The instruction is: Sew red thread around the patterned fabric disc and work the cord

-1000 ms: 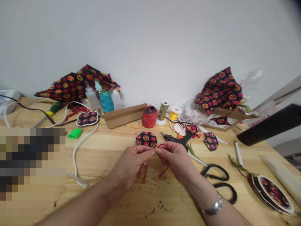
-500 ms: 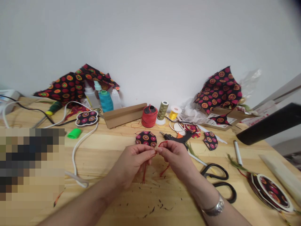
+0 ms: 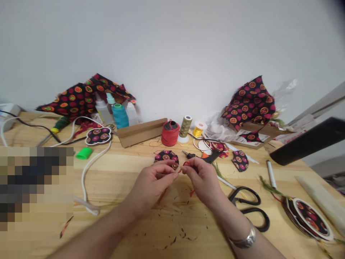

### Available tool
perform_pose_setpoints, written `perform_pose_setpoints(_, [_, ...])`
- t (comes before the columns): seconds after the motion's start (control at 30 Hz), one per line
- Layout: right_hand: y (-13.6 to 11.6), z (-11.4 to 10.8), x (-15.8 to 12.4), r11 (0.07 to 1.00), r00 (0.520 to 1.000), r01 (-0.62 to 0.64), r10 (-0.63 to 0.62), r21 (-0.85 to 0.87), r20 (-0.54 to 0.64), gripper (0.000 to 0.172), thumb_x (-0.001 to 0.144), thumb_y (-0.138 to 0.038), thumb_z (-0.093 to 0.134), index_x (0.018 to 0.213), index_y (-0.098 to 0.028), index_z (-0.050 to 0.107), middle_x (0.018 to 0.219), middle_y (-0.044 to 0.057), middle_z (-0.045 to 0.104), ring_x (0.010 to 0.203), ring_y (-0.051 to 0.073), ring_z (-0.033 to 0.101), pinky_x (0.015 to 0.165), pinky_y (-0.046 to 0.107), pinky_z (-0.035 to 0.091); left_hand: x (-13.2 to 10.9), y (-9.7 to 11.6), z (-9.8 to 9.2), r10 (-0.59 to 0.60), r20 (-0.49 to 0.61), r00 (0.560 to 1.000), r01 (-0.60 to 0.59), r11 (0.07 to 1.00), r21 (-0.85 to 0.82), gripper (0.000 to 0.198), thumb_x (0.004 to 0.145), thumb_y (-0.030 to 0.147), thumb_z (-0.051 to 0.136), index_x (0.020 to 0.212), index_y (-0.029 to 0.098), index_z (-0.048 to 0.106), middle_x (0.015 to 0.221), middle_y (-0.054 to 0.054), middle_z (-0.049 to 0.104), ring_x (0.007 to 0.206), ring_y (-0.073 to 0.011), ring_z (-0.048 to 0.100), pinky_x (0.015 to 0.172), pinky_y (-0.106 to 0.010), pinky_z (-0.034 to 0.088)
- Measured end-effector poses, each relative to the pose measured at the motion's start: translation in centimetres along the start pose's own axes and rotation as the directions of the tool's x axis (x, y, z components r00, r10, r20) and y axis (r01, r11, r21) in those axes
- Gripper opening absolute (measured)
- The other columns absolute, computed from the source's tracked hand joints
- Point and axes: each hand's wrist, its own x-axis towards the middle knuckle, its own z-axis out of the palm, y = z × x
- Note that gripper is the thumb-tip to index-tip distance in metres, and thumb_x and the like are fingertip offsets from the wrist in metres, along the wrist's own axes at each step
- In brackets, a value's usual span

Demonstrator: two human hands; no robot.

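Note:
Red cord (image 3: 186,163) runs between my two hands, which nearly meet above the middle of the table. My left hand (image 3: 159,181) pinches it between thumb and forefinger, the other fingers curled loosely. My right hand (image 3: 201,176) also pinches the cord, and a small loop of it shows over the fingertips. Beneath the right hand a red cord end (image 3: 192,193) hangs down. Just beyond my left fingers lies a round patterned fabric piece (image 3: 166,156), partly covered by them. Behind my right hand a glue gun (image 3: 211,156) rests on the table.
Black-handled scissors (image 3: 249,203) lie beside my right forearm. Along the back stand a red cord spool (image 3: 170,133), an olive thread spool (image 3: 185,126), a yellow spool (image 3: 199,128) and a teal thread cone (image 3: 120,117). A white cable (image 3: 84,180) curves at left. Dark scraps (image 3: 174,239) litter the wood.
My fingertips have shifted slightly and the left fingers have lifted a little. The long cord end below my left hand shows less. The view has moved slightly.

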Motion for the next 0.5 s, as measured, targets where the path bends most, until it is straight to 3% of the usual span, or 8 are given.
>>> perform_pose_setpoints(0.07, [0.0, 0.1, 0.0, 0.999, 1.0, -0.019, 0.019, 0.036, -0.004, 0.011, 0.074, -0.025, 0.057, 0.066, -0.018, 0.058, 0.063, 0.0, 0.06, 0.06, 0.013, 0.05, 0.057, 0.024, 0.037, -0.2, 0.0, 0.2, -0.038, 0.046, 0.998, 0.039, 0.999, -0.03, 0.012, 0.067, 0.029, 0.064, 0.063, 0.02, 0.069, 0.112, -0.006, 0.062, 0.08, -0.0189, 0.06, 0.068, -0.028, 0.044])
perform_pose_setpoints(0.13, [-0.1, 0.2, 0.1, 0.99, 0.998, -0.062, 0.061, 0.124, 0.015, 0.011, 0.073, -0.025, 0.058, 0.065, -0.017, 0.057, 0.06, -0.001, 0.058, 0.056, 0.011, 0.047, 0.053, 0.022, 0.036, -0.4, -0.1, 0.5, -0.091, 0.101, 0.991, 0.097, 0.993, -0.061, 0.013, 0.067, 0.03, 0.063, 0.065, 0.018, 0.069, 0.109, -0.006, 0.062, 0.055, -0.0113, 0.056, 0.048, -0.024, 0.04])
perform_pose_setpoints(0.2, [-0.2, 0.2, 0.0, 0.962, 0.991, -0.134, 0.123, 0.238, 0.06, 0.013, 0.072, -0.026, 0.059, 0.063, -0.017, 0.055, 0.054, -0.003, 0.053, 0.048, 0.009, 0.041, 0.047, 0.021, 0.032, -0.5, -0.3, 0.7, -0.131, 0.154, 0.979, 0.144, 0.987, -0.071, 0.016, 0.069, 0.031, 0.061, 0.069, 0.017, 0.068, 0.084, -0.004, 0.067, 0.038, -0.0061, 0.043, 0.037, -0.021, 0.031])
perform_pose_setpoints(0.3, [-0.3, 0.3, 0.0, 0.889, 0.971, -0.23, 0.185, 0.396, 0.149, 0.018, 0.072, -0.029, 0.06, 0.063, -0.016, 0.052, 0.048, -0.006, 0.047, 0.041, 0.006, 0.032, 0.041, 0.019, 0.025, -0.5, -0.8, 0.8, -0.129, 0.181, 0.975, 0.137, 0.99, -0.035, 0.019, 0.072, 0.033, 0.058, 0.073, 0.017, 0.068, 0.048, 0.004, 0.052, 0.033, -0.0065, 0.036, 0.035, -0.019, 0.025])
perform_pose_setpoints(0.5, [-0.2, 0.3, -0.1, 0.756, 0.952, -0.288, 0.161, 0.588, 0.26, 0.021, 0.07, -0.031, 0.064, 0.067, -0.015, 0.051, 0.054, -0.003, 0.052, 0.04, 0.004, 0.032, 0.038, 0.017, 0.023, -0.4, -1.0, 0.7, -0.024, 0.148, 0.989, 0.017, 0.999, 0.046, 0.017, 0.072, 0.031, 0.058, 0.072, 0.019, 0.07, 0.06, 0.001, 0.056, 0.045, -0.0092, 0.044, 0.042, -0.021, 0.033])
